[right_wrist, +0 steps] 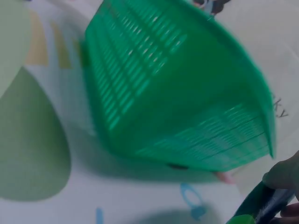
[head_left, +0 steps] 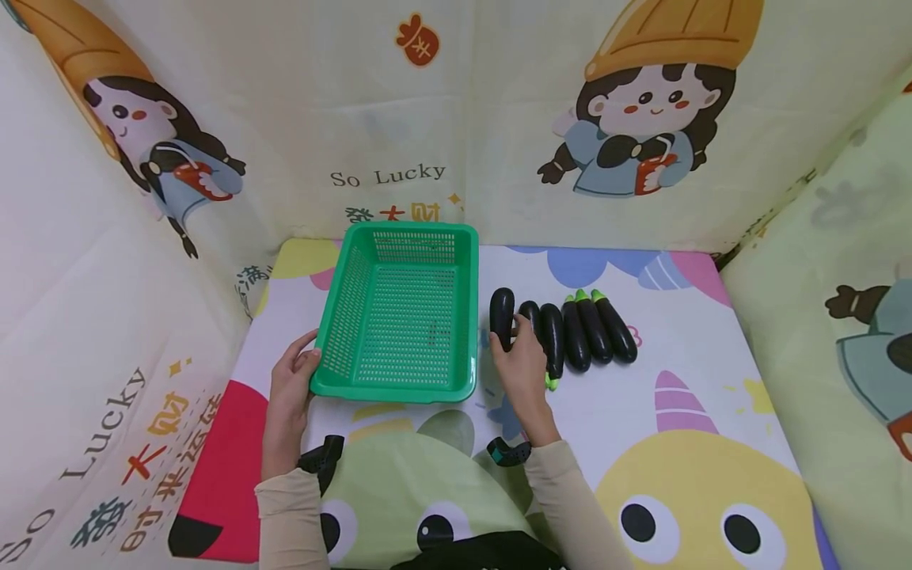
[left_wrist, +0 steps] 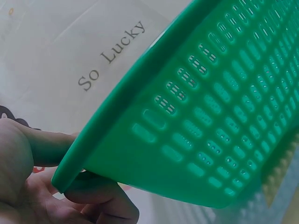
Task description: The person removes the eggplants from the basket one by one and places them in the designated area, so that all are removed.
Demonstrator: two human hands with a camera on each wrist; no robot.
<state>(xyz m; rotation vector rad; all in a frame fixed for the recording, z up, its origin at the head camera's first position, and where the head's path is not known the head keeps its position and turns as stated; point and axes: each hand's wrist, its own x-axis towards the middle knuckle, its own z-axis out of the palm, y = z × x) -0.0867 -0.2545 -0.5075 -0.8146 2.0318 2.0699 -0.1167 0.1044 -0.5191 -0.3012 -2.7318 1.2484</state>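
Observation:
A green plastic basket (head_left: pixel 468 317) with slotted walls sits left of centre. My left hand (head_left: pixel 288 388) grips its near left corner; in the left wrist view the thumb lies on one side of the rim (left_wrist: pixel 93 126) and the fingers curl beneath it. My right hand (head_left: pixel 526 376) holds a dark purple eggplant (head_left: pixel 502 313) just right of the basket. In the right wrist view that eggplant (right_wrist: pixel 273 204) shows at the lower right corner, partly cut off, its green stem end nearest the camera. Several more eggplants (head_left: pixel 594 328) lie side by side beyond my right hand.
The tabletop carries a cartoon-print cover (head_left: pixel 427 427). Printed cloth walls (head_left: pixel 499 119) stand close behind the table and at both sides. Three of the lying eggplants have green stem ends pointing away from me.

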